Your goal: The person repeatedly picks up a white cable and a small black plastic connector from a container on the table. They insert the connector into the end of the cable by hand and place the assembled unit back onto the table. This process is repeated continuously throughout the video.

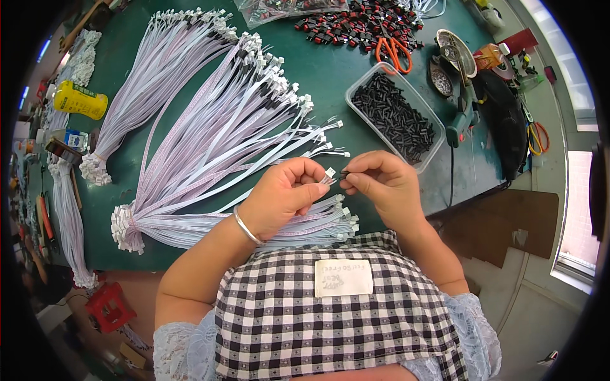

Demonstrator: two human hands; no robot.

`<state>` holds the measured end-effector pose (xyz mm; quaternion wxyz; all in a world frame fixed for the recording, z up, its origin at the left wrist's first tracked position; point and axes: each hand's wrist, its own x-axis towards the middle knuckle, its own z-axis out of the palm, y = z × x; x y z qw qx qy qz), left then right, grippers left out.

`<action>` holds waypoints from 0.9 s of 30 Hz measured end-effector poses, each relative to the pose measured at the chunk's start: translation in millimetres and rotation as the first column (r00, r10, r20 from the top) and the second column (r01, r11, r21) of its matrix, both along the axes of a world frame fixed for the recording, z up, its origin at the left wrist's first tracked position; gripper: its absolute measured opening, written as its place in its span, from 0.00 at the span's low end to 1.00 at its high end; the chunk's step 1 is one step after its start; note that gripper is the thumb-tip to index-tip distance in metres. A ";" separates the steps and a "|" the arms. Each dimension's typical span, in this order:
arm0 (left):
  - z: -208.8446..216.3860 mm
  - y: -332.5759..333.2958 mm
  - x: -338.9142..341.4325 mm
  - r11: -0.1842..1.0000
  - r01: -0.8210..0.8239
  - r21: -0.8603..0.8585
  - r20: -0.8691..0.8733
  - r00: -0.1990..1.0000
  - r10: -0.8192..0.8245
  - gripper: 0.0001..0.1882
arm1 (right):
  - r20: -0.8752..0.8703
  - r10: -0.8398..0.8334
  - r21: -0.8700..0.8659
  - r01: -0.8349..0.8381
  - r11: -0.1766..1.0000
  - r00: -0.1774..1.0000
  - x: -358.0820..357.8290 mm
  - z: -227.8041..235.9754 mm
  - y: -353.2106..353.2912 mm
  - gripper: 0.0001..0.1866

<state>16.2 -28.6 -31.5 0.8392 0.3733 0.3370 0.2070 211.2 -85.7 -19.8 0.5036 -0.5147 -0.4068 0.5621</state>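
My left hand pinches a cable end with a small white connector at its tip. Close beside it, my right hand is closed on a short black sleeve, which faces the connector across a narrow gap. Around and behind my left hand fans a big bundle of white ribbon cables, tied together at a cluster of white connectors on the left. Many of its far ends carry white connectors and black pieces. A clear plastic box full of black sleeves stands just beyond my right hand.
A second cable bundle lies at the back left, near a yellow bottle. Orange-handled scissors rest by a pile of red and black parts. On the right are a green-handled tool and a metal dish.
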 end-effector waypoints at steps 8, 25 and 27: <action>0.9 -0.6 0.1 1.000 0.015 -0.005 -0.009 1.000 -0.015 0.04 | 0.104 0.027 0.045 -0.032 0.998 0.994 0.1 1.8 2.1 0.05; -1.8 -0.7 -0.7 1.000 0.007 0.000 0.005 1.000 -0.007 0.05 | 0.164 0.019 0.065 -0.030 0.997 0.986 -3.6 1.5 0.0 0.04; -2.1 -1.2 0.2 1.000 -0.003 0.011 0.001 1.000 0.003 0.05 | 0.181 0.029 0.080 -0.044 0.996 0.983 -2.6 2.0 0.7 0.04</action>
